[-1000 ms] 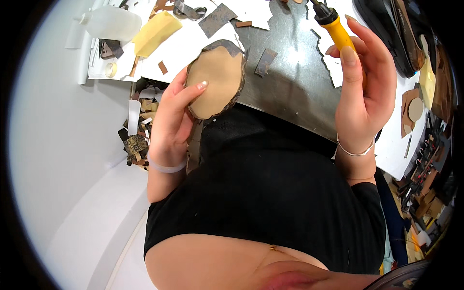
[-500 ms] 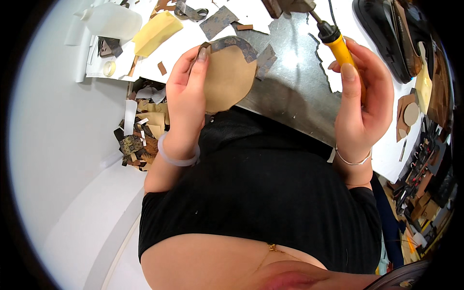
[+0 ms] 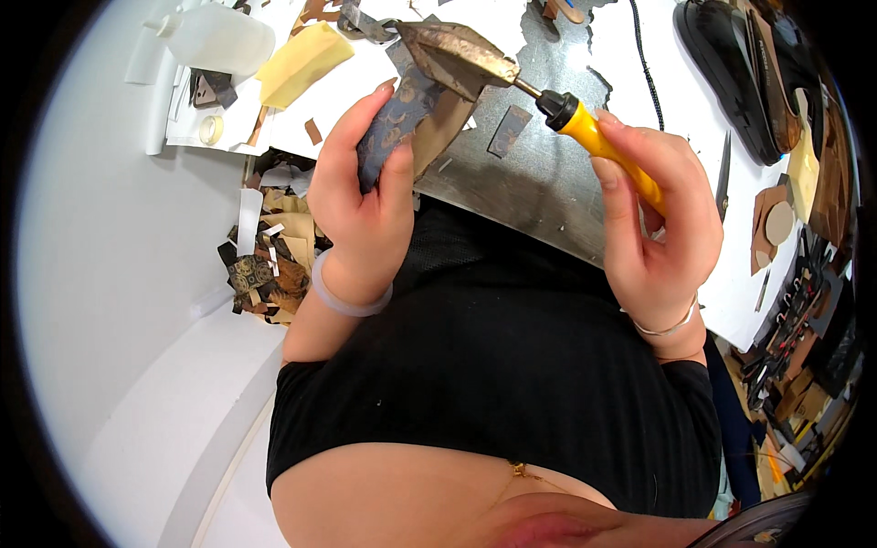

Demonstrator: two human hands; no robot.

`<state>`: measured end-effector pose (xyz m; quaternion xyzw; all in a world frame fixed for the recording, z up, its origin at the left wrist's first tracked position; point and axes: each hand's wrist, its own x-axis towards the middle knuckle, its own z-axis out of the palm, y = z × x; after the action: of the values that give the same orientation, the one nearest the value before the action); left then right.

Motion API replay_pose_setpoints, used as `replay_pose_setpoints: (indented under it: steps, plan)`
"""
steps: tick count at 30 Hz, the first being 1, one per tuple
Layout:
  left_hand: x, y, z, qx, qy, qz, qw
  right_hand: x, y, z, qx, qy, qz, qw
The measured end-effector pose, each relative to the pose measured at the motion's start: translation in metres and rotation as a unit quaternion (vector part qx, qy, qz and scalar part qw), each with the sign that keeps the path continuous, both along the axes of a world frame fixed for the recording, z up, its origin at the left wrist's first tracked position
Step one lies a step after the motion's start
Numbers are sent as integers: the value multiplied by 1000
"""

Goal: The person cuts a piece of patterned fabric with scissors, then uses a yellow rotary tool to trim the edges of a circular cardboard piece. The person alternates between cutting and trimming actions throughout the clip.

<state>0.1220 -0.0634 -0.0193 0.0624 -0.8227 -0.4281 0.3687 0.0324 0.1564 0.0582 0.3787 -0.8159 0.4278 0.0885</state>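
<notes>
Above the grey metal sheet, left hand grips a patterned dark leather strip; right hand clasps a yellow-handled heating iron.

The person wore a black short-sleeved top that left both forearms bare. A pale, translucent bangle circled the left wrist, a thin silver-coloured bracelet the right. A fine gold chain showed at the neck.

A craft workshop: a white bench with a metal sheet, leather offcuts piled at nine o'clock, and hand tools crowded at three o'clock.
</notes>
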Motion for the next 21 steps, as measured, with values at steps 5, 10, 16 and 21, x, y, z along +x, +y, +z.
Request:
replay_pose_setpoints:
  steps: [5,10,16,21]
  plan:
    - [1,-1,2,-80,3,2,997,0,0,0,23,28,8,999]
    - [2,-1,4,-128,0,3,992,1,-1,0,21,36,10,999]
    - [0,-2,3,-86,21,20,996,1,0,2,30,43,18,998]
    - [-5,7,7,30,35,11,999,2,-1,-1,23,46,24,998]
